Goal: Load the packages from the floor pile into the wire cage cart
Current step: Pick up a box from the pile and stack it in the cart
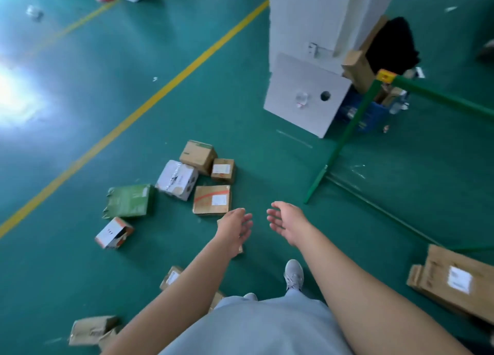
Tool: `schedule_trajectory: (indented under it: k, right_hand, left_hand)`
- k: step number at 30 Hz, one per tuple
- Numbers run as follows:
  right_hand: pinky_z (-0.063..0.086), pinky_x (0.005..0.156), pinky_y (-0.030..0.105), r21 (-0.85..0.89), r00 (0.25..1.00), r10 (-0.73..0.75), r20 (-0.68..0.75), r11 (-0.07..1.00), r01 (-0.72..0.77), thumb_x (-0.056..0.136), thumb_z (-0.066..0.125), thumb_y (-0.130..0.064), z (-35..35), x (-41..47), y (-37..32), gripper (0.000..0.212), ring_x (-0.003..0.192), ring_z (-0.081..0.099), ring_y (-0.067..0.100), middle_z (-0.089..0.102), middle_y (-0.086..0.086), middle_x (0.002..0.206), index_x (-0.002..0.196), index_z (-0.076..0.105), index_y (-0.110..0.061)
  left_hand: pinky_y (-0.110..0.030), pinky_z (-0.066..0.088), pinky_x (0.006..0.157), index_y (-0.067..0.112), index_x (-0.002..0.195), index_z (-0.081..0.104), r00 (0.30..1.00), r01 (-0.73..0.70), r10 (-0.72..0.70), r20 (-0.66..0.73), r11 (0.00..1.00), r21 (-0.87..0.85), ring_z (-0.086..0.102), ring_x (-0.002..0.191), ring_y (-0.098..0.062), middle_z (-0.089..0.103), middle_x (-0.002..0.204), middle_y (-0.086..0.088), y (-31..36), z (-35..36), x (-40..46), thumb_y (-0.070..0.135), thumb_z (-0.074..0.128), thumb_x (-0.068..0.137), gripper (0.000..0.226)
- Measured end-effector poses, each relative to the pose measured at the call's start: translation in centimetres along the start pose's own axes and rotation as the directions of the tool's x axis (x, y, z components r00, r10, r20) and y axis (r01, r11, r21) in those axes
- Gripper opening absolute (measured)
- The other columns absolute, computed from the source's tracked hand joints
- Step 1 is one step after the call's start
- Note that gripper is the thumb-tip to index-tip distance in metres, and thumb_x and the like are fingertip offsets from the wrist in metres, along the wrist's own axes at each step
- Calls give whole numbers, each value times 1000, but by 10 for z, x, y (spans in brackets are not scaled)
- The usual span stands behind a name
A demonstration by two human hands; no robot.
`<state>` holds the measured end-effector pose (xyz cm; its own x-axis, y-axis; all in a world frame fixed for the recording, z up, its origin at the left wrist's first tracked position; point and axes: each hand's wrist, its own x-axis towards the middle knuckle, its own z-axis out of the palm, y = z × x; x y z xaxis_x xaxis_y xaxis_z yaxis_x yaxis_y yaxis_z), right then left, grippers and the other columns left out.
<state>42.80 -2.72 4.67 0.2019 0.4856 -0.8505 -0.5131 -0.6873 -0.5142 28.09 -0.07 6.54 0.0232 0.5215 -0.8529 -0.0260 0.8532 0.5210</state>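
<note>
Several packages lie scattered on the green floor: a brown box with an orange stripe, a white box, a green box, a small brown box, a larger brown box and a white-and-orange box. My left hand and my right hand reach forward side by side above the floor, fingers relaxed, holding nothing. A small box partly hides under my left hand. The green frame of the cart stands to the right.
A white pillar with a white box at its base rises at the back right. A flat brown carton lies at the right. More small boxes sit near my feet. Yellow lines cross the floor.
</note>
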Motion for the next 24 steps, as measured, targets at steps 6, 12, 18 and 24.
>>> schedule_trajectory:
  k: [6,12,18,24]
  right_hand:
    - [54,73,30,-100,990,63,128,994,-50,104,52,-23,27,20,-28,15,86,63,18,68,3,97,110,63,-15]
    - [53,78,32,-258,976,115,183,964,-65,104,52,-21,70,34,-44,13,89,61,20,67,4,95,103,63,-15]
    - [54,93,36,-388,966,146,212,920,-54,105,51,-21,137,58,-51,15,93,64,20,69,5,100,101,64,-16]
    - [56,89,35,-490,967,176,184,869,-65,104,52,-22,237,105,-45,15,97,67,21,71,7,107,106,65,-15]
  left_hand:
    - [-39,52,101,16,119,61,990,-22,2,-143,991,-136,67,100,-20,71,115,-5,10,-1,5,25,53,104,19]
    - [-31,52,81,17,106,61,959,-67,-18,-284,955,-288,63,87,-17,68,101,-3,26,-27,9,22,52,105,10]
    - [-29,53,75,16,116,60,931,-118,-47,-361,898,-423,64,90,-17,69,104,-4,50,-70,35,23,53,105,14]
    - [-34,54,86,14,126,58,931,-91,-114,-346,847,-524,63,93,-16,67,107,-4,87,-145,96,23,53,106,22]
